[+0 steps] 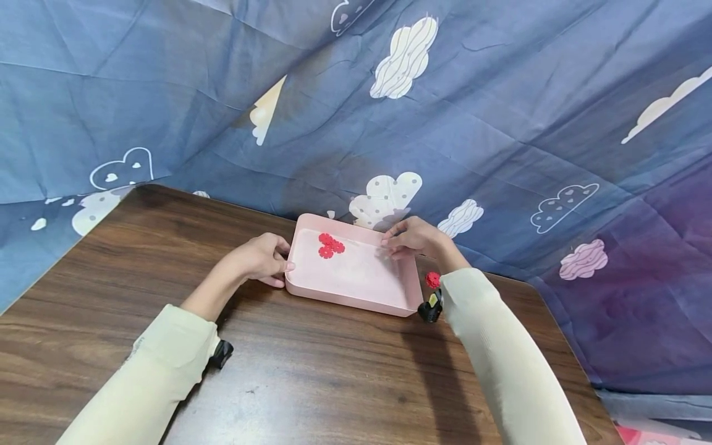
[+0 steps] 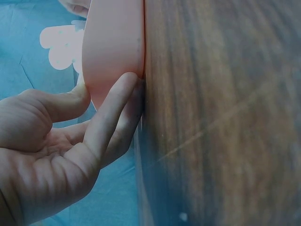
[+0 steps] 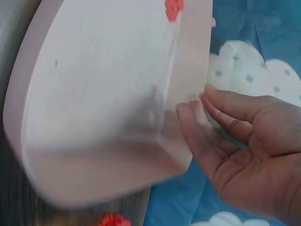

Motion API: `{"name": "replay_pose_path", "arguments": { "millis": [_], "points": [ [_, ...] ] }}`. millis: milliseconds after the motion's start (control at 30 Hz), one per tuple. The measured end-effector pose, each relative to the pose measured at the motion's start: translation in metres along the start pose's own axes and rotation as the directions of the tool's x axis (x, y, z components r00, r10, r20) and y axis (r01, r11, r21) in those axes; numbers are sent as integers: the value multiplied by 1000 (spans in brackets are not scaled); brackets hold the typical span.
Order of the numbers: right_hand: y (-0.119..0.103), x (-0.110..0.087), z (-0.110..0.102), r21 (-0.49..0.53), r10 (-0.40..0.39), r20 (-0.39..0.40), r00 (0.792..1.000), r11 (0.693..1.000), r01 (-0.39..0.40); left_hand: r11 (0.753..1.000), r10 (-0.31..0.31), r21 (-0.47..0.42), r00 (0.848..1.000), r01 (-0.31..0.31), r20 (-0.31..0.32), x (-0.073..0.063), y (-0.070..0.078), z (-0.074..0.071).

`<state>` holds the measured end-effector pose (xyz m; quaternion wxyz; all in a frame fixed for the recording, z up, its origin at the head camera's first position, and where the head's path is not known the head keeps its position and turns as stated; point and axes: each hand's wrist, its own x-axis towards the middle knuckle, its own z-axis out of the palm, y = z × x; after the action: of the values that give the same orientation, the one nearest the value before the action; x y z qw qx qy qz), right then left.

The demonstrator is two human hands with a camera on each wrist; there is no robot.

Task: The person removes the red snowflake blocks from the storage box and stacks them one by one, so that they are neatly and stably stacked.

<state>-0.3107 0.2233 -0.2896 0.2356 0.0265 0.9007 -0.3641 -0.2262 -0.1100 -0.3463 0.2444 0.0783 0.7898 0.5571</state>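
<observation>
Pink tray (image 1: 361, 278), apparently plain red pieces (image 1: 326, 251)

Cloth-screened workspace, exact kind unclear; cloud-print backdrop (image 1: 500, 179), wood-grain table (image 1: 328, 371)

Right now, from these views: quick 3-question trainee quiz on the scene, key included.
1. Open: Which part of the pink tray is each hand at?
2. True or false: The red cluster lies outside the tray.
3. Multiple choice: Where is the separate red piece?
A) In the left palm
B) On the table, past the tray's right end
C) In the tray's near left corner

Key:
1. Left hand: the left end. Right hand: the far long wall, near the right corner.
2. False; it is inside.
3. B.
</observation>
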Motion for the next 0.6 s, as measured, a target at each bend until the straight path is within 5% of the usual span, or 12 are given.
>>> {"name": "replay_pose_path", "arguments": {
  "millis": [167, 600],
  "points": [
    [-11, 11, 21, 39, -5, 47, 999, 999, 3, 1000, 3, -4, 1000, -3, 1, -1, -1, 0],
    [-46, 30, 73, -166, -79, 20, 997, 983, 81, 1000, -11, -18, 1000, 11, -10, 4, -3, 1]
  ]
}}
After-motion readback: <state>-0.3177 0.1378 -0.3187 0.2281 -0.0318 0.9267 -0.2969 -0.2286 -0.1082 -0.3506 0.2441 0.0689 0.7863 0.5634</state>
